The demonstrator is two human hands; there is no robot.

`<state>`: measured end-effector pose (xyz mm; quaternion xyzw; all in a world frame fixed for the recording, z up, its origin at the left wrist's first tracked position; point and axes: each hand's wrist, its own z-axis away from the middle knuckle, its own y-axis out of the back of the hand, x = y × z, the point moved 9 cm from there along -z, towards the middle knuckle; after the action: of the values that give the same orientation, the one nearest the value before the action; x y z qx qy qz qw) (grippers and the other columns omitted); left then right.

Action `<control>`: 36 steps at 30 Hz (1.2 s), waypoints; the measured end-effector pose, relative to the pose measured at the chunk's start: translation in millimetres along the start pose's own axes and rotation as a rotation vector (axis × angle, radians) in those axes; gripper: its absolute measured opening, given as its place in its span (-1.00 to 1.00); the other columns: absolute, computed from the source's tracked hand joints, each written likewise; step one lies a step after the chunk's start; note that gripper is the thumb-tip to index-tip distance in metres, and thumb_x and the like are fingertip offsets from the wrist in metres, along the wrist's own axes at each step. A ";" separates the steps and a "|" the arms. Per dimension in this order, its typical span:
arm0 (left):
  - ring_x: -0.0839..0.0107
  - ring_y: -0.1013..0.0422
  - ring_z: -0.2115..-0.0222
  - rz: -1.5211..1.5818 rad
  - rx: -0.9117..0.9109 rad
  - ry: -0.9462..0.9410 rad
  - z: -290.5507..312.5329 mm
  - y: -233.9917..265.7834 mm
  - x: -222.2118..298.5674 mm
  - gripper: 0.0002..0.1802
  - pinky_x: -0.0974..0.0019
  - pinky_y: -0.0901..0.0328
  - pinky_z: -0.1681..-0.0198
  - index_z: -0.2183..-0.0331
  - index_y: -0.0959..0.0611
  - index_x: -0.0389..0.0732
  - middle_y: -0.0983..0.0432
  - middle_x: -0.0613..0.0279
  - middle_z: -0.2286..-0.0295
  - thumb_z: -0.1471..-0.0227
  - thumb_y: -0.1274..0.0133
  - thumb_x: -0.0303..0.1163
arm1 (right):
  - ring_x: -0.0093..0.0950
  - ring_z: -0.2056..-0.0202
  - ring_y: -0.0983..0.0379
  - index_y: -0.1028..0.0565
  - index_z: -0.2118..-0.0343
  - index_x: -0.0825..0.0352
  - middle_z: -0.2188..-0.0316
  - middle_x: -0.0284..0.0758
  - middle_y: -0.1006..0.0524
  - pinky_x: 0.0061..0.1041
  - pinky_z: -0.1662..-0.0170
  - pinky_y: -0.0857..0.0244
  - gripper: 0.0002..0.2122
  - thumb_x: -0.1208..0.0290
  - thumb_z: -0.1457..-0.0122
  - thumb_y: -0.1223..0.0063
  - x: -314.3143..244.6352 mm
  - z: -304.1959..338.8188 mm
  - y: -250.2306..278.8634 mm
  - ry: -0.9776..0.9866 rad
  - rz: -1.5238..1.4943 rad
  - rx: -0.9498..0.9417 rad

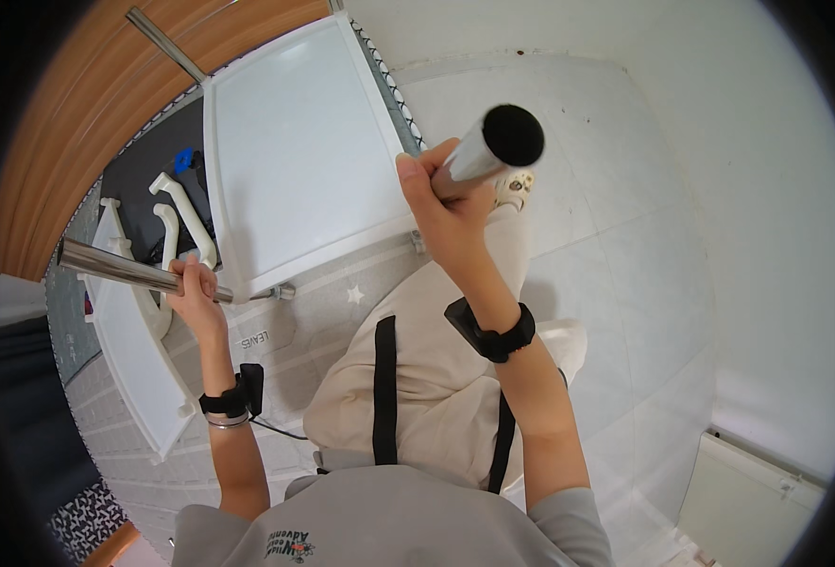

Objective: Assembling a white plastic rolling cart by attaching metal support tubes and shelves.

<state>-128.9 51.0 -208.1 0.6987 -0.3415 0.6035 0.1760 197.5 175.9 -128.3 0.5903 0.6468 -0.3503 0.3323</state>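
White panel (295, 151): a large flat white board is lying on the floor ahead of the person's knees, its rim bending with the lens. It looks stiff and broad, probably awkward for one hand; the long edges would likely be the place to take it.

Second white panel (132, 364): a narrower white board is lying to the person's left, partly under curved white brackets (183, 213). It is well apart from the right hand.

Left tube (125, 269): a long, shiny metal tube is running out toward the left, level with the floor, its near end by the large panel's lower corner. It appears rigid, hollow, and fairly light. The polished surface may be slippery, so a full wrap around the shaft seems the safest hold.

Right tube (493, 146): a matching metal tube is pointing up toward the camera, so its dark open end is showing. It is being held upright above the person's lap.

Left hand (194, 293): the fingers are curling fully around the left tube near its inner end, palm closed on it.

Right hand (441, 198): the fingers are wrapping tightly around the right tube just below its open end.

Wrist straps (493, 331): each wrist is wearing a black band carrying a small black device.
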 end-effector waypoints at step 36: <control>0.67 0.03 0.81 0.030 0.038 0.025 -2.6 6.8 -3.4 -0.70 0.56 0.14 0.74 0.69 -0.21 -0.11 -0.03 0.44 0.81 0.09 0.04 -0.48 | -0.75 0.74 -0.09 -0.25 0.65 0.29 0.77 -0.50 -0.22 -0.73 0.70 0.04 -0.82 0.55 0.00 0.01 12.0 -4.7 5.6 -0.297 -0.332 -0.002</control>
<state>-135.7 48.8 -212.0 0.6892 -0.3382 0.6210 0.1580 202.0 186.6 -136.3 0.4175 0.6795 -0.4824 0.3623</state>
